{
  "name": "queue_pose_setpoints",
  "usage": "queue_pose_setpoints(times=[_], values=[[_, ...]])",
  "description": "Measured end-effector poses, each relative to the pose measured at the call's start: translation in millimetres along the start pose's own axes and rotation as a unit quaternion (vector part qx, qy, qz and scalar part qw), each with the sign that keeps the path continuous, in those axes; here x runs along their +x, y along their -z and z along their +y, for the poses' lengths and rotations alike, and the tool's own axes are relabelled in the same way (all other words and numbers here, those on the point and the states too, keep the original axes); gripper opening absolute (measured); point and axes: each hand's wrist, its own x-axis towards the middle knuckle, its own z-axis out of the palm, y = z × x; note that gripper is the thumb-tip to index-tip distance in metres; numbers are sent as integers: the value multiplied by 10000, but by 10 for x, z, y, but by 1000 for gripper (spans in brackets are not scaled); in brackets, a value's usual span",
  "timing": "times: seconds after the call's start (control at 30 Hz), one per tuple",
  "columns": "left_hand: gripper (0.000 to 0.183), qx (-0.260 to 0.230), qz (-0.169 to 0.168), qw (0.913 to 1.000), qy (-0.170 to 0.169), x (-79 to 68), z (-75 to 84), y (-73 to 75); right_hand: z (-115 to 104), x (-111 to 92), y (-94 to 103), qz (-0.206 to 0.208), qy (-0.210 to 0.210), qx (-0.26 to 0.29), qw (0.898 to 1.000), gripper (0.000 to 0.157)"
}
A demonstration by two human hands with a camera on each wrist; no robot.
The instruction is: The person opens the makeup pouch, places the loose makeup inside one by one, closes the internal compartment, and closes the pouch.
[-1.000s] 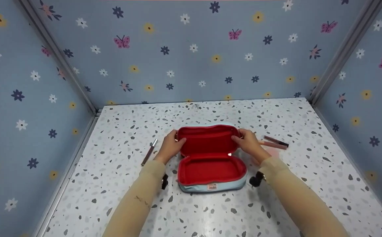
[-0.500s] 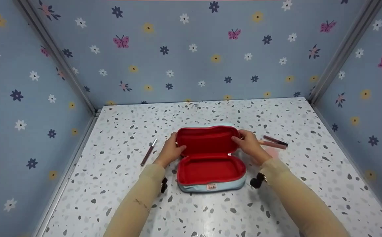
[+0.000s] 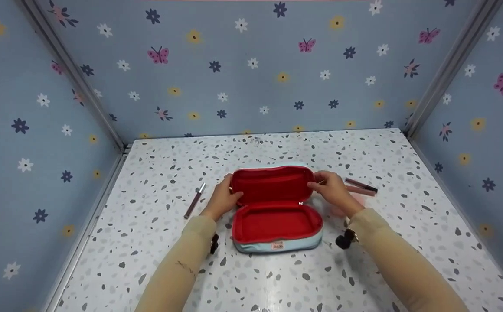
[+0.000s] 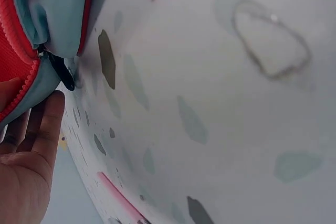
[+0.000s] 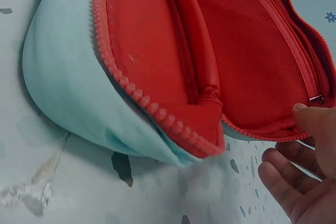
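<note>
A light blue zip pouch [image 3: 277, 247] with red lining lies unzipped on the table, its lid [image 3: 273, 186] raised at the back. My left hand [image 3: 223, 199] holds the lid's left end, thumb inside and fingers outside. At the other end, my right hand [image 3: 331, 190] has its thumb on the lid's inner edge and its fingers behind, some of them loosely spread. The right wrist view shows a red mesh pocket [image 5: 252, 51] and a small zipper pull [image 5: 316, 99] near that thumb. A dark zipper tab [image 4: 61, 71] hangs close to the left fingers.
A slim dark stick with a silver end [image 3: 195, 200] lies left of the pouch on the speckled table [image 3: 269, 281]. Beyond the right hand lie a dark stick [image 3: 361, 185] and a pinkish one [image 3: 360, 190]. Flowered panels [image 3: 251, 78] enclose the back and sides.
My right hand has shifted slightly right, its thumb now nearer the lid's edge. The left hand has slid slightly down the lid's end. The pouch stays unzipped with its lid raised.
</note>
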Motion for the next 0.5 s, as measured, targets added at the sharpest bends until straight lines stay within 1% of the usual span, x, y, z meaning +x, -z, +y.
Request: queue_pose_setpoints(times=[0.1,0.17,0.3,0.5], values=[[44,104,5,9999,-20,0,-10,16,-14,-17,70,35,239,-271,9993,30],[43,149,5,9999,-58,5,-14,17,-16,-33,128,67,313,-417,9986,33],[42,220,2,9997,-106,7,-15,18,-23,-74,243,92,249,-470,9985,39],[42,190,3,9995,-250,-3,-1,33,-23,-119,398,168,267,-552,9980,41]])
